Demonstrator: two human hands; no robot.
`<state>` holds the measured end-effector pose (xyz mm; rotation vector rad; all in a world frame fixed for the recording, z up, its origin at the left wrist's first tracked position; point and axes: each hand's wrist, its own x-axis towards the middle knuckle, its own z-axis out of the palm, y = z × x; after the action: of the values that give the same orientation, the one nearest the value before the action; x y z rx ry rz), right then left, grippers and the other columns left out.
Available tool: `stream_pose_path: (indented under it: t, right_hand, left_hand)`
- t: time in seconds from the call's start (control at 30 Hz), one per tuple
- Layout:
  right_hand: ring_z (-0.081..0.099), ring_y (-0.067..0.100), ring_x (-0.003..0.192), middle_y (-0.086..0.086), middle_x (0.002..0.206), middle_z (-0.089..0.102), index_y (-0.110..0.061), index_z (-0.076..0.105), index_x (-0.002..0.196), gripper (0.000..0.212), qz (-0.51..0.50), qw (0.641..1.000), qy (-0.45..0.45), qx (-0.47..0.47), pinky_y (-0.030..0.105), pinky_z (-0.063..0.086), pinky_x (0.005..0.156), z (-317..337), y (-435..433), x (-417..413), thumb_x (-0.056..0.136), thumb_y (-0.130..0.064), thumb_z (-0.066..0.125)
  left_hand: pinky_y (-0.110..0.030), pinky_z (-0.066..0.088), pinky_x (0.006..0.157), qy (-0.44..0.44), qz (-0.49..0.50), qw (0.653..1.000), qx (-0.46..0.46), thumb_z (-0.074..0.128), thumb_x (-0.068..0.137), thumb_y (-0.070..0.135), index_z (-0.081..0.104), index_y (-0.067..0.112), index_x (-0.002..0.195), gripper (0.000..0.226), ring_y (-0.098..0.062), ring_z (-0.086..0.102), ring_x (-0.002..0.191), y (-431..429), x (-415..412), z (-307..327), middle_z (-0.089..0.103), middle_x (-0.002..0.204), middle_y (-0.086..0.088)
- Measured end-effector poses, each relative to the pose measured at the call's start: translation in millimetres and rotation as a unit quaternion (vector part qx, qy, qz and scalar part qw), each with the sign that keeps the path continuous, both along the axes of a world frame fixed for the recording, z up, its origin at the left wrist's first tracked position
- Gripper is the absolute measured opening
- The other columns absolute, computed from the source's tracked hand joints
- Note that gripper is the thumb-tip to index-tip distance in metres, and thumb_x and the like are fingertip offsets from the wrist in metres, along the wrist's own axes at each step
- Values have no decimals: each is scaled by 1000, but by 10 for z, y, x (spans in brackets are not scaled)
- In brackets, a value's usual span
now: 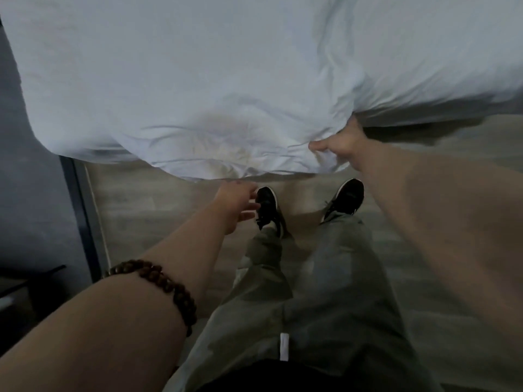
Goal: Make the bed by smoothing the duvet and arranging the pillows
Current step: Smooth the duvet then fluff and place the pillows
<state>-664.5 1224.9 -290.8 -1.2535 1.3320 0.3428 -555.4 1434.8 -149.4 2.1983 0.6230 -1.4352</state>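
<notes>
Only one label-like mark shows: a small white strip (pixel 284 346) sewn upright on the grey-green trousers (pixel 325 278), and it is too blurred to tell whether it carries any writing. The black shoes (pixel 346 198) have pale marks along their sides, but no brand can be made out on them. The right hand (pixel 339 144) grips the near edge of the white duvet (pixel 198 80). Its thumb (pixel 315 145) lies on top of the fabric, the fingers are curled underneath and hidden by it, and creases fan out from the pinch towards the left. The duvet fills the upper part of the view. Its near edge hangs above the floor, bunched and wrinkled in the middle, with a faint yellowish patch there. To the right of the gripping hand the edge rises, with a dark shadow beneath it. The left hand (pixel 236 202) is held low, just under the duvet's hanging edge and overlapping the left shoe in the view. Its fingers are spread loosely and nearly straight, holding nothing; whether its knuckles touch the fabric cannot be told. A bracelet (pixel 158 284) of dark brown wooden beads circles the left arm. Under the feet lies a pale wood-grain floor (pixel 141 207), and a dark wall (pixel 34 179) with a darker strip at its foot runs down the left side.
</notes>
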Motion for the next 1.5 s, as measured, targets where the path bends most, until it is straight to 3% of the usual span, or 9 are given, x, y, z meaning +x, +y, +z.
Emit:
stream_pose_path:
  t: [0.13, 0.27, 0.43, 0.6, 0.77, 1.0, 1.23, 1.4, 1.5]
  right_hand:
    - [54, 24, 128, 4, 141, 57, -18, 54, 140, 68, 76, 996, -37, 6, 40, 44, 109, 355, 123, -150, 80, -40, 77]
    - [53, 25, 127, 3, 139, 58, -22, 54, 138, 71, 94, 995, -41, -4, 41, 42, 109, 902, 330, -246, 78, -60, 58]
    - [66, 22, 95, 3, 103, 68, -20, 61, 104, 25, -8, 997, -80, 20, 34, 54, 83, 1753, 415, -133, 88, -38, 57]
    - [71, 30, 93, 7, 100, 72, -11, 67, 111, 56, -61, 994, -77, 52, 42, 56, 91, 2305, 346, 57, 68, -46, 69]
    - [64, 12, 65, 1, 85, 67, -11, 65, 114, 25, -80, 988, -102, 79, 12, 45, 44, 2648, 316, 121, 94, -26, 63]
    - [62, 13, 114, -6, 127, 64, -17, 56, 138, 76, -70, 966, -131, 212, 34, 37, 113, 3025, 515, -106, 75, -53, 79]
    - [56, 37, 127, 9, 138, 61, -23, 61, 136, 77, -92, 898, -117, 414, 62, 33, 112, 3140, 1089, -704, 80, -76, 58]
    - [68, 28, 112, 9, 121, 71, -14, 64, 133, 44, -149, 933, -87, 315, 48, 52, 98, 3243, 1434, -652, 94, -34, 67]
    - [75, 24, 78, 14, 95, 76, 0, 67, 122, 28, -183, 938, -121, 268, 39, 62, 68, 3404, 1542, -591, 96, -7, 59]
  left_hand:
    - [-35, 54, 74, 18, 26, 999, 10, 55, 101, 27, 60, 15, 104, 14, -22, 63, 90, 48, -138, -153, 62, 110, -7]
    - [-42, 52, 78, 65, 163, 985, 6, 55, 98, 51, 46, 11, 141, 60, -30, 59, 102, 126, -259, -92, 56, 124, -12]
    - [-64, 42, 96, 65, 403, 912, 33, 46, 69, 93, 38, 23, 148, 106, -40, 49, 128, 316, -433, 190, 47, 147, -9]
    - [-79, 16, 106, 139, 528, 828, -126, 33, 60, 102, 41, 27, 149, 116, -51, 32, 140, 522, -662, 454, 47, 150, -12]
    - [-61, 45, 102, 119, 621, 730, -259, 63, 73, 80, 68, 23, 123, 76, -41, 62, 117, 465, -712, 703, 70, 122, -13]
    - [-43, 52, 84, 59, 538, 795, -274, 47, 103, 42, 61, 12, 126, 41, -29, 60, 111, 569, -629, 1092, 63, 129, -10]
    - [-38, 57, 75, 26, 510, 822, -252, 52, 102, 29, 54, 13, 140, 41, -27, 57, 127, 897, -481, 1170, 60, 135, -3]
    - [-26, 53, 42, 47, 518, 813, -260, 66, 96, 30, 69, 10, 95, 21, -24, 72, 62, 1001, -468, 1402, 75, 78, -10]
    - [-25, 53, 53, 2, 516, 816, -259, 70, 91, 39, 67, 14, 109, 30, -17, 69, 81, 1110, -524, 1380, 72, 100, -3]
